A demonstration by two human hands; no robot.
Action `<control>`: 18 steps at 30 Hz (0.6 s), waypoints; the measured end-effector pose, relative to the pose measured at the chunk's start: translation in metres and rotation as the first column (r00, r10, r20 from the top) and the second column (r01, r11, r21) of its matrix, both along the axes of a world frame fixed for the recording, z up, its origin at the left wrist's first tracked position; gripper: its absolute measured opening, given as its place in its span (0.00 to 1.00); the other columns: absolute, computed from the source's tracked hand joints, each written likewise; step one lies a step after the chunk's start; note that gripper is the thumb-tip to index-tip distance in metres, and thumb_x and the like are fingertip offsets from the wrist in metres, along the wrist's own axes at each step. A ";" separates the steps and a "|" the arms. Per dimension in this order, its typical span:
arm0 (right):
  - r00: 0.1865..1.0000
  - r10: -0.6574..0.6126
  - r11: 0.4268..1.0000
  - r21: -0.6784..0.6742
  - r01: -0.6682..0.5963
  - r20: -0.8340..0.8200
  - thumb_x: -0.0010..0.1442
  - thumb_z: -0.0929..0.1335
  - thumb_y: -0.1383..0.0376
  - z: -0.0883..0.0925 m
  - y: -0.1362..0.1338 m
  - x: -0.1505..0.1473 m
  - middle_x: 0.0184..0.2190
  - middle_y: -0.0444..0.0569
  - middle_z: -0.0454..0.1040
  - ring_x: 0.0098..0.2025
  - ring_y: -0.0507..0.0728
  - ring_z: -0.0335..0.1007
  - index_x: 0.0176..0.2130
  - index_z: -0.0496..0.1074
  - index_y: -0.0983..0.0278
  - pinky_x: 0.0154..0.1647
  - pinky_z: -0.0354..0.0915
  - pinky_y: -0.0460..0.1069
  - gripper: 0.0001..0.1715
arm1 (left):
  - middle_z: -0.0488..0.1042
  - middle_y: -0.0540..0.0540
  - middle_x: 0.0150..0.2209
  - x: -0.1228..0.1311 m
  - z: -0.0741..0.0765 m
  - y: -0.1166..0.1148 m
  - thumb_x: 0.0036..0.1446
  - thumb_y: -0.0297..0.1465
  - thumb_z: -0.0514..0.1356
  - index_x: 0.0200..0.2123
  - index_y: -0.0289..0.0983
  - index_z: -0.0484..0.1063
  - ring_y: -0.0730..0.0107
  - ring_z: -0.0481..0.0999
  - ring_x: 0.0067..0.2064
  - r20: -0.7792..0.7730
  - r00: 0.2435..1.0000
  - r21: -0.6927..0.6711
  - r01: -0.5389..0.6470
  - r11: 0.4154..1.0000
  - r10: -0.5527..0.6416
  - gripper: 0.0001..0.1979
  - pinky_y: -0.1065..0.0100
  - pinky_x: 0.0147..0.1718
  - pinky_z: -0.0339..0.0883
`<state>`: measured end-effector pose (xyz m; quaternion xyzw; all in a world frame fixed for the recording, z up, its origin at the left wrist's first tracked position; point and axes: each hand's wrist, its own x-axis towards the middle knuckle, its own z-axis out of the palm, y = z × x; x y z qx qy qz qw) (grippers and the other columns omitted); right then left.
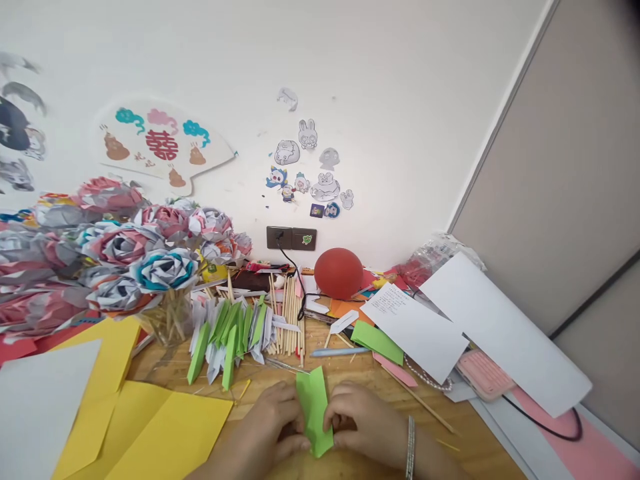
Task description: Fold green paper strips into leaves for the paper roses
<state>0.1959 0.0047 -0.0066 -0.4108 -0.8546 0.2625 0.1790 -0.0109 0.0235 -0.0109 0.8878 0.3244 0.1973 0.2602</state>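
Note:
Both my hands meet at the near edge of the wooden table (450, 440) around a folded strip of green paper (313, 407). My left hand (270, 427) has its fingers curled against the strip's left side. My right hand (357, 417) pinches the strip's right side, fingers bent, a beaded bracelet (411, 445) on its wrist. The upper end of the strip sticks up between the two hands. Just beyond them lies a heap of folded green and white paper pieces (230, 333).
Yellow sheets (150, 427) and a white sheet (35, 407) cover the left. Paper roses (125, 253) stand in a jar behind them. Wooden sticks (287, 317), a red balloon (339, 272), white sheets (505, 333), a pink case (483, 373) and a black cable (545, 423) lie right.

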 end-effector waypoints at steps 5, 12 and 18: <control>0.993 0.093 0.995 -0.021 -0.095 -0.067 0.53 0.72 0.66 -0.011 0.008 0.008 0.30 0.43 0.72 0.37 0.53 0.66 0.35 0.78 0.60 0.40 0.58 0.45 0.06 | 0.73 0.51 0.35 -0.002 0.006 0.000 0.50 0.29 0.65 0.26 0.39 0.72 0.67 0.70 0.41 -0.053 0.998 -0.053 0.016 0.998 -0.019 0.04 0.70 0.40 0.59; 0.988 0.103 0.988 -0.100 -0.115 -0.113 0.54 0.71 0.58 -0.008 0.010 0.012 0.29 0.43 0.66 0.36 0.52 0.65 0.36 0.78 0.59 0.39 0.59 0.45 0.10 | 0.74 0.53 0.38 -0.006 0.013 0.002 0.46 0.25 0.65 0.27 0.43 0.74 0.68 0.70 0.43 -0.045 0.994 -0.101 0.095 0.990 -0.100 0.06 0.69 0.45 0.59; 0.982 0.083 0.986 -0.131 -0.105 -0.170 0.52 0.72 0.61 -0.009 0.009 0.009 0.30 0.43 0.68 0.37 0.52 0.65 0.33 0.78 0.61 0.40 0.59 0.45 0.07 | 0.74 0.51 0.36 -0.004 0.008 0.001 0.50 0.31 0.64 0.26 0.41 0.73 0.67 0.70 0.42 -0.044 0.997 -0.089 0.054 0.995 -0.058 0.02 0.69 0.43 0.59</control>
